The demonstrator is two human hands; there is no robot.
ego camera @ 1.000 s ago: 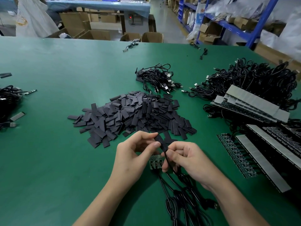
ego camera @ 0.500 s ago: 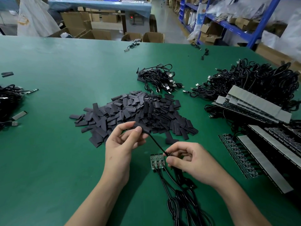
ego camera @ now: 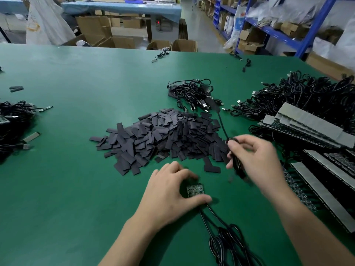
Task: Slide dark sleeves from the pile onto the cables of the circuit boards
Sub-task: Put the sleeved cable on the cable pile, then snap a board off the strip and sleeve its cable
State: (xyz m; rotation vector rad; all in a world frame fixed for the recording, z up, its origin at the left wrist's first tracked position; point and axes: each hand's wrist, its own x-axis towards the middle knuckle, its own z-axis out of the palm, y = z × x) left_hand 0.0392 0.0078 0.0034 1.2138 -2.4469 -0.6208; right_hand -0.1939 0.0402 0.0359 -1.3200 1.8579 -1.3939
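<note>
Sleeves [ego camera: 163, 137] lie heaped, flat, dark rectangles beyond board [ego camera: 195, 190] and cable [ego camera: 222, 125].

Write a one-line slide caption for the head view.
Left hand grips a circuit board on the table while the right hand pinches a black cable by the sleeve pile.

The left hand [ego camera: 172, 192] lies palm down, its fingers [ego camera: 179, 169] and thumb curled round a board [ego camera: 195, 189]. The right hand [ego camera: 257, 160] is raised farther out, blurred, thumb and forefinger pinching a cable [ego camera: 222, 127]. Both forearms reach in bare from below.
</note>
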